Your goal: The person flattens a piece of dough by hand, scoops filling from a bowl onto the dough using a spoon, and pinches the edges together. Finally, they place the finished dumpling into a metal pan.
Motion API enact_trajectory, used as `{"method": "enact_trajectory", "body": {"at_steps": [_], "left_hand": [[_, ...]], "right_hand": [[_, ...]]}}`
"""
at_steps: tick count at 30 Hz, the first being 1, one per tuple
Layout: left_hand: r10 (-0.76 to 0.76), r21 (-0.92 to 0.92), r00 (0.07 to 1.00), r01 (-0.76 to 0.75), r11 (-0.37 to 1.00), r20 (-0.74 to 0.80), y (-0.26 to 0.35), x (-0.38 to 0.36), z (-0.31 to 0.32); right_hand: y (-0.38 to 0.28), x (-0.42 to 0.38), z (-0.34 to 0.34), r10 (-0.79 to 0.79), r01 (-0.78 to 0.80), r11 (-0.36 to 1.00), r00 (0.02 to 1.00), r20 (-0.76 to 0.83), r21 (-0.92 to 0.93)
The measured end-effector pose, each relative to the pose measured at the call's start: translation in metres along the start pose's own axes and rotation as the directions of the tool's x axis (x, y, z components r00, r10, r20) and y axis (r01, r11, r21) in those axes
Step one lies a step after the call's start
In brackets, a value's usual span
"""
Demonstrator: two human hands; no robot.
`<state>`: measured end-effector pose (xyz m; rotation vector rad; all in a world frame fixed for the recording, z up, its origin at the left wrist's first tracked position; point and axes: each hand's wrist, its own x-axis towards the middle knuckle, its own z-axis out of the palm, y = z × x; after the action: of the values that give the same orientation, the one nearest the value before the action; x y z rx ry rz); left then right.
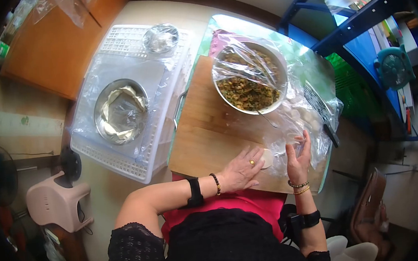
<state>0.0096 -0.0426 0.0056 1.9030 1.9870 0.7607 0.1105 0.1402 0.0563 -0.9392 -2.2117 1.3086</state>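
Note:
My left hand (245,169) lies flat on the wooden board (205,143), fingers stretched out. Its fingertips are at a small round of pale dough (267,158), which they partly cover. To the right, my right hand (298,161) is raised with thumb and fingers apart, holding nothing, over a clear plastic sheet (277,139). Pale dough pieces (308,118) lie under that plastic. Behind the hands stands a big bowl (284,81) of chopped filling (245,93), half covered with plastic film; a spoon handle (268,120) sticks out at its front.
Right of the board lies a black-handled blade (330,134) on the plastic. At left, a white plastic crate (140,173) carries a metal bowl (99,115) lined with white pieces and a smaller film-covered bowl (160,38). A pink stool (51,204) stands on the floor.

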Motion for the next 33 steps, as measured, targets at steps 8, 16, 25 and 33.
{"method": "enact_trajectory", "body": {"at_steps": [8,16,25,33], "left_hand": [[0.074,0.058,0.995,-0.078,0.995,0.061,-0.002,-0.006,-0.008],[0.093,0.017,0.982,-0.097,0.995,0.166,0.012,-0.027,-0.008],[0.085,0.054,0.993,-0.09,0.995,0.076,0.013,-0.027,-0.01],[0.046,0.044,0.983,-0.055,0.998,0.18,0.015,-0.027,-0.009]], "right_hand": [[-0.012,-0.029,0.001,-0.183,0.242,0.925,0.959,0.216,-0.292],[0.014,-0.048,0.045,-0.316,0.448,0.705,0.892,0.322,-0.55],[0.032,-0.006,0.035,-0.291,0.322,0.808,0.946,0.142,-0.493],[0.02,-0.04,0.056,-0.367,0.476,0.628,0.879,0.306,-0.615]]}}
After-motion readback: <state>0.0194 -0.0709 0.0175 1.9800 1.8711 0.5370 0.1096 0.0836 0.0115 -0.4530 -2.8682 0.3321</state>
